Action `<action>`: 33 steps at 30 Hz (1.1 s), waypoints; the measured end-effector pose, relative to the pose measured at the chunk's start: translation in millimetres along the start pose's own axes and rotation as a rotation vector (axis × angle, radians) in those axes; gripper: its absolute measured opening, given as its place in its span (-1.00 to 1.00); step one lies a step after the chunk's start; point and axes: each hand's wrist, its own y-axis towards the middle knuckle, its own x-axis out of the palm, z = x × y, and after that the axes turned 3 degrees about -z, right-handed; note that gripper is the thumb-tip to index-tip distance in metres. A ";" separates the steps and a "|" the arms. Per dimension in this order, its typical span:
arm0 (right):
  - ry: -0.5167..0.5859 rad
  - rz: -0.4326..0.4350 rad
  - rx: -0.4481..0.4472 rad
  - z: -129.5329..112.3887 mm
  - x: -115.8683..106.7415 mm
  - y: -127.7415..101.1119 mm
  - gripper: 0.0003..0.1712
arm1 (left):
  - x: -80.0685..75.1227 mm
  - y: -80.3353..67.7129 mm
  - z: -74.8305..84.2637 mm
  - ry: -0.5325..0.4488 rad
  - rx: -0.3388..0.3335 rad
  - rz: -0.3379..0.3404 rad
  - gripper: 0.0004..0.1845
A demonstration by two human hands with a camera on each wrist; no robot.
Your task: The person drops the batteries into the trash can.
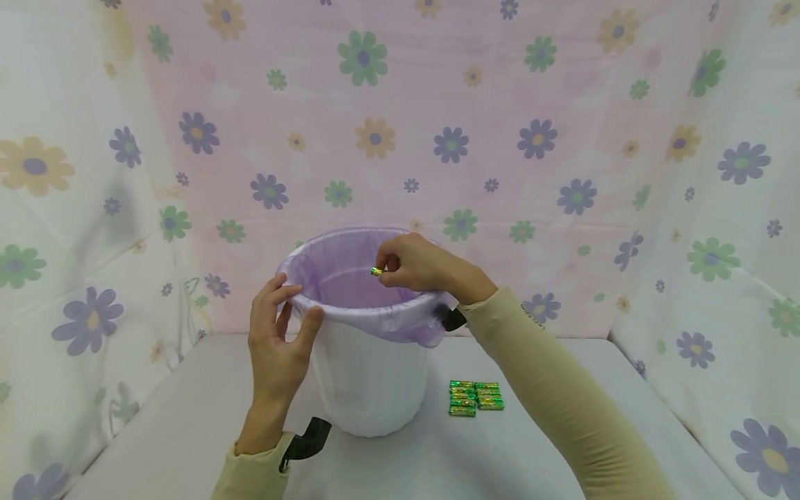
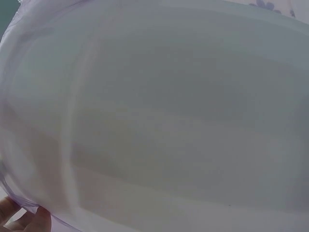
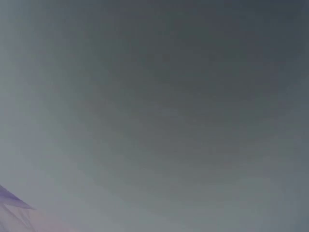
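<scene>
A white trash can [image 1: 375, 382] stands upright on the table, lined with a thin purple trash bag [image 1: 390, 321] folded over its rim. At the left of the rim, my left hand [image 1: 278, 347] holds the bag-covered edge between fingers and thumb. Over the can's mouth, my right hand [image 1: 425, 265] pinches a green and gold battery [image 1: 377, 271] between thumb and fingers. The can's pale wall [image 2: 169, 121] fills most of the left wrist view, with the left fingertips [image 2: 41, 220] in a corner. In the right wrist view a blurred grey surface dominates, and the right hand is hidden.
Several green and gold batteries [image 1: 462, 394] lie in two columns on the white tabletop [image 1: 525, 451], right of the can. Flower-patterned cloth [image 1: 412, 104] closes off the back and both sides. Black wrist straps show at both sleeves.
</scene>
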 end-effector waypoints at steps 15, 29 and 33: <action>-0.072 -0.003 0.012 2.0 1.4 1.9 -0.84 | -0.1 -0.7 -4.3 -0.026 0.012 0.002 -0.61; -0.018 0.068 -0.012 0.1 -15.1 -12.9 -0.87 | -3.7 0.4 1.0 -0.004 0.005 0.008 -0.63; -0.021 0.124 -0.017 5.2 -24.6 -31.1 -0.90 | -1.5 0.1 -1.6 -0.008 0.018 -0.001 -0.62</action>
